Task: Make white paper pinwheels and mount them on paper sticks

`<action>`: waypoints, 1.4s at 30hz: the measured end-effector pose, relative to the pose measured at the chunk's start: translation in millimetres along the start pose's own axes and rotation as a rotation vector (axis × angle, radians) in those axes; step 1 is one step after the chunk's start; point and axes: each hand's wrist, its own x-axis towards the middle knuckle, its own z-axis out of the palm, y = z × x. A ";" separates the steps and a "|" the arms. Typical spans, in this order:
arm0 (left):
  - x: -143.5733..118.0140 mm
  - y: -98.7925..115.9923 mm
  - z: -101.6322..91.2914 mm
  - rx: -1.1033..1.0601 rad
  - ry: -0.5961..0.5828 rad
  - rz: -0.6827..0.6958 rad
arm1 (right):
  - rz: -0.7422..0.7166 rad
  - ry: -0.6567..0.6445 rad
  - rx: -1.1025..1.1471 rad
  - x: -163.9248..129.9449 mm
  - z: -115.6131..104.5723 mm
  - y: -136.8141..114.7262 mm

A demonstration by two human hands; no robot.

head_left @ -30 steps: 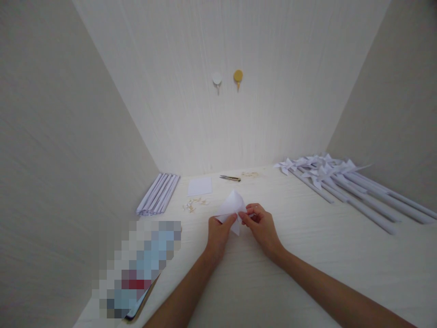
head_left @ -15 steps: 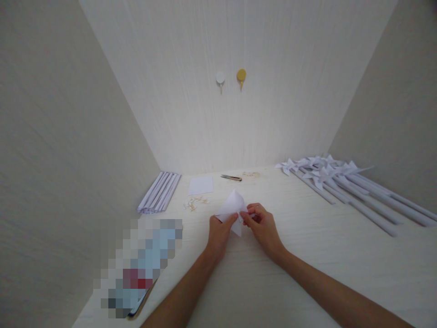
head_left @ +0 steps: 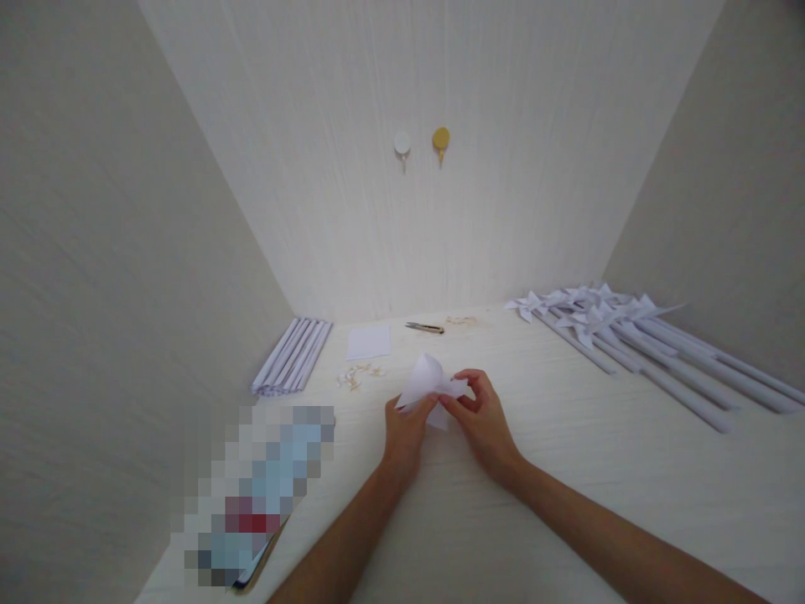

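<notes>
Between my two hands is a white paper pinwheel head [head_left: 425, 376], its flaps curled towards the middle. My left hand [head_left: 406, 428] grips it from the left, the thumb pressed on the paper near its centre. From the right, my right hand [head_left: 481, 411] pinches the paper at the centre, its thumb tip close to the left thumb. Whether a pin or stick passes through the centre is too small to tell. Beyond the hands lie a white paper sheet [head_left: 369, 343] and a scatter of small pale pieces [head_left: 360, 376].
Rolled paper sticks [head_left: 293, 356] lie at the left. Finished pinwheels on paper sticks [head_left: 654, 352] are piled at the right. Thread snips [head_left: 424, 328] and more tiny pieces [head_left: 462, 320] rest near the back wall. A blurred-out object [head_left: 270, 495] lies front left. Two hooks [head_left: 441, 139] hang on the wall.
Another paper flap has been bent in towards the centre, so the paper looks more curled. My right fingers have shifted slightly left. The view has tilted a little.
</notes>
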 end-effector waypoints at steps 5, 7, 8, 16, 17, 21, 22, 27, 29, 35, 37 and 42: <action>-1.5 1.2 1.6 -0.033 -0.007 -0.012 | 0.076 0.018 0.194 -2.2 4.2 2.0; -1.8 1.5 2.3 -0.030 -0.003 -0.026 | 0.093 0.027 0.214 -1.1 3.9 2.6; -1.9 1.5 2.5 -0.028 0.001 -0.030 | 0.097 0.029 0.217 -0.2 3.4 2.9; 3.2 10.4 -2.4 -0.079 -0.128 -0.167 | 0.086 -0.031 0.195 10.9 -7.2 2.9; 4.9 13.5 -4.6 -0.095 -0.183 -0.210 | 0.088 -0.052 0.181 12.2 -9.3 2.3; 11.0 22.4 -15.2 -0.095 -0.384 -0.318 | 0.096 -0.195 0.087 15.5 -15.3 0.1; 12.1 22.5 -17.5 -0.053 -0.400 -0.318 | 0.096 -0.229 0.060 15.8 -15.9 -0.5; 15.1 14.2 -24.6 0.174 -0.406 -0.245 | 0.088 -0.316 -0.013 15.6 -15.0 -3.9; 16.2 11.3 -25.7 0.207 -0.421 -0.207 | 0.094 -0.326 -0.019 15.5 -14.6 -5.2; 19.3 11.8 -28.3 0.270 -0.452 -0.190 | 0.120 -0.326 -0.034 15.9 -14.2 -5.7; 19.6 12.1 -28.7 0.269 -0.466 -0.177 | 0.121 -0.326 -0.020 16.3 -14.6 -4.3; 20.3 10.0 -25.0 0.106 -0.296 -0.174 | 0.044 -0.241 0.012 18.9 -19.0 0.5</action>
